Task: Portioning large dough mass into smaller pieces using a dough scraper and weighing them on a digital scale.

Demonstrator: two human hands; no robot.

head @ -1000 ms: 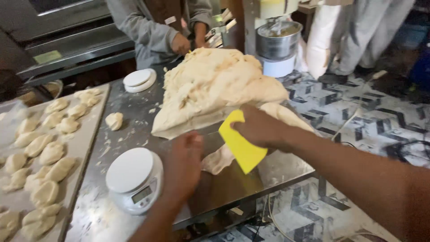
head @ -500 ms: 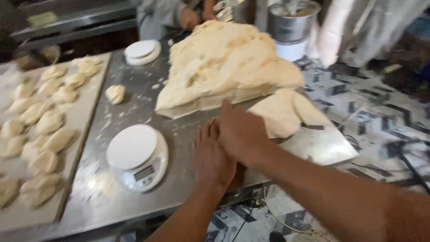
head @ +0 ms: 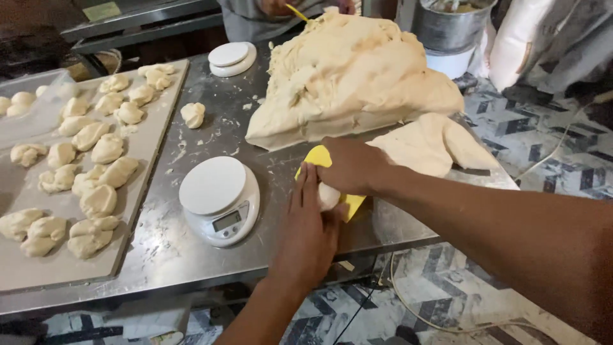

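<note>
The right hand (head: 354, 167) held a yellow scraper (head: 322, 158) and pressed over a small piece of dough (head: 328, 196), while the left hand (head: 311, 220) lay flat and open against the piece from the near side, fingers straight. The piece sat on the steel table (head: 191, 249), close to its front edge, just right of the white scale (head: 220, 199) and below the big dough mound (head: 348, 76).

The nearest risk, as I judged it, was the front edge: a push toward the body could have rolled the piece off onto the patterned floor (head: 549, 166). The dough also looked tacky enough to cling to a palm or to the scraper, which would have torn it. The flat slab of dough (head: 428, 144) touched the right wrist and could have dragged along with it.

The piece looked pale, smooth and soft, mostly hidden between the 2 hands, so its full shape could not be told. On the left, a tray (head: 137, 191) carried many shaped lumps, and 1 stray lump (head: 193, 114) lay on the table. Another person's hand (head: 274, 6) held a second yellow scraper at the far edge.
</note>
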